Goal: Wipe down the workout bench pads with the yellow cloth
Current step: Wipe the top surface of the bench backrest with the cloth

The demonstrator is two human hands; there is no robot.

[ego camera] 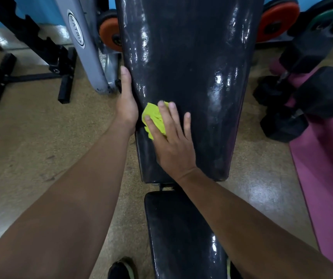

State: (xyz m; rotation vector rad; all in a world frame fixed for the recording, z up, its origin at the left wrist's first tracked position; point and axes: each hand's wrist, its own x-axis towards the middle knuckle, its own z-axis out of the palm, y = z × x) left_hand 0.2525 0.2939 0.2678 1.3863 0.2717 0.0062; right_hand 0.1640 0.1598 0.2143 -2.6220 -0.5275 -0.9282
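A person looks down at a black, glossy workout bench. The long back pad (pixel 187 63) fills the frame from centre to 12 o'clock, and the shorter seat pad (pixel 181 234) lies toward 6 o'clock, with a narrow gap between them. The right hand (pixel 171 141) rests flat with fingers spread on the lower left part of the back pad, pressing a crumpled yellow cloth (pixel 154 119) against it; the cloth shows under the fingers, just left of centre. The left hand (pixel 127 101) grips the pad's left edge at about 10 o'clock from the cloth, fingers wrapped behind. On the tan floor (pixel 40 137), a grey machine frame (pixel 85 47) stands at 11 o'clock, orange weight plates (pixel 276 21) at 1 o'clock, black dumbbells (pixel 294 109) on a pink mat (pixel 326 154) at 3 o'clock. A dark shoe (pixel 121 268) shows at 6 o'clock.
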